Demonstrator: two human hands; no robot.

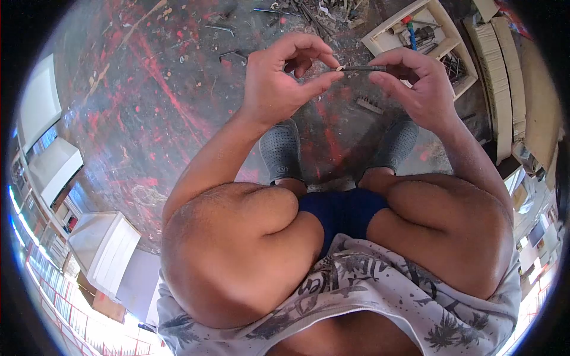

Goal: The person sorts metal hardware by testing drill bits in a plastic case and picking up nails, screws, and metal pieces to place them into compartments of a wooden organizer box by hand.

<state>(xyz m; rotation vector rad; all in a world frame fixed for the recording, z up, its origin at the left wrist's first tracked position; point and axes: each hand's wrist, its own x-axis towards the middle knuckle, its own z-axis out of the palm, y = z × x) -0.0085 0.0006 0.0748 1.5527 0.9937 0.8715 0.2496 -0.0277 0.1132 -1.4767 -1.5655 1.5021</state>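
Note:
A thin dark rod [356,68] is stretched level between my two hands, above the paint-stained floor. My left hand [279,77] pinches its left end between thumb and forefinger, where a small pale bit shows at the fingertips. At the other end, the thumb and fingers of my right hand [424,83] are closed on the rod. What exactly the rod is, I cannot make out. Below the right hand's fingers, a small dark brush-like piece [370,105] lies on the floor.
A wooden box [468,83] with assorted tools stands beyond my right hand. Cardboard pieces [491,71] lean at the right. Metal bits [231,56] and scraps [314,18] litter the floor ahead. My shoes [281,148] are beneath my hands; white box-like units [104,249] stand left.

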